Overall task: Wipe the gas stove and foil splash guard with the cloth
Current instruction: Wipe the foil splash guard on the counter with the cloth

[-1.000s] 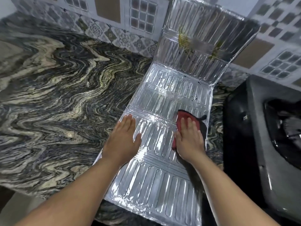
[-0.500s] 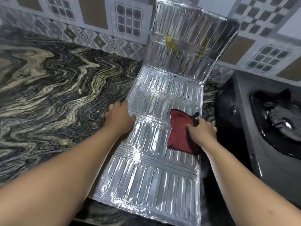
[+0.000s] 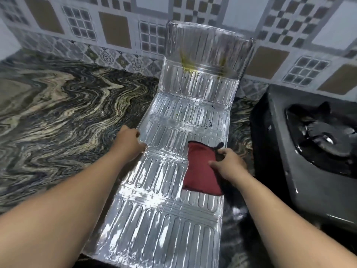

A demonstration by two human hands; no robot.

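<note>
Both bare forearms reach forward over the ribbed silver foil splash guard (image 3: 173, 190). The left hand (image 3: 128, 141) grips the guard's left edge, fingers curled over its rim, wrist straight. The right hand (image 3: 229, 163) sits at the guard's right side, knuckles up, thumb and fingers pinching the folded red cloth (image 3: 201, 169) lying there.

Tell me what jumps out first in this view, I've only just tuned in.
The shiny foil guard runs up the middle of the marbled counter, its far panel leaning on the tiled wall with yellow stains. A red cloth lies on its right side, pinched by the right hand, while the left hand holds the guard's left edge. A black stove sits at far right.
</note>
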